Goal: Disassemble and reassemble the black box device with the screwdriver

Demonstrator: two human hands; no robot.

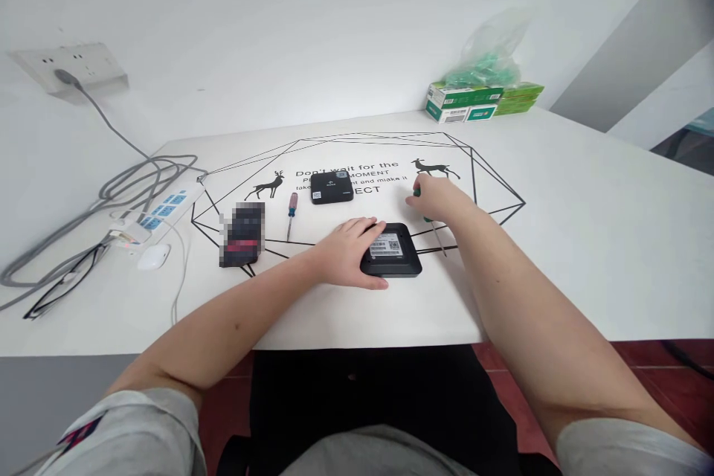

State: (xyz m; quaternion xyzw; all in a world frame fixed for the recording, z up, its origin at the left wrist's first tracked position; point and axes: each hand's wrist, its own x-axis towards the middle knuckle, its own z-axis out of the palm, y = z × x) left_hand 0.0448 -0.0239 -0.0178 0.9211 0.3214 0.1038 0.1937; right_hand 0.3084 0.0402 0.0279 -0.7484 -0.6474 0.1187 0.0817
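A square black electronics box point(410, 249) lies on the table with its white printed label facing up. My left hand point(350, 253) holds it by the left side, fingers over the far edge and thumb along the near edge. In my right hand point(440, 197), the fingers are closed round the green handle of a screwdriver point(439, 239). Its metal shaft points down toward the table, just right of the box and apart from it. Further back rests a second, smaller black box point(332, 187). To its left is another screwdriver point(293, 207) with a red and blue handle.
On the left are a pixelated dark object point(242, 235), a white earbud case point(154, 257), eyeglasses point(67, 281), a power strip point(170, 207) and coiled grey cable point(83, 219). Green and white boxes point(464, 97) stand at the back right, under a plastic bag point(491, 52). The table's front edge is close to me.
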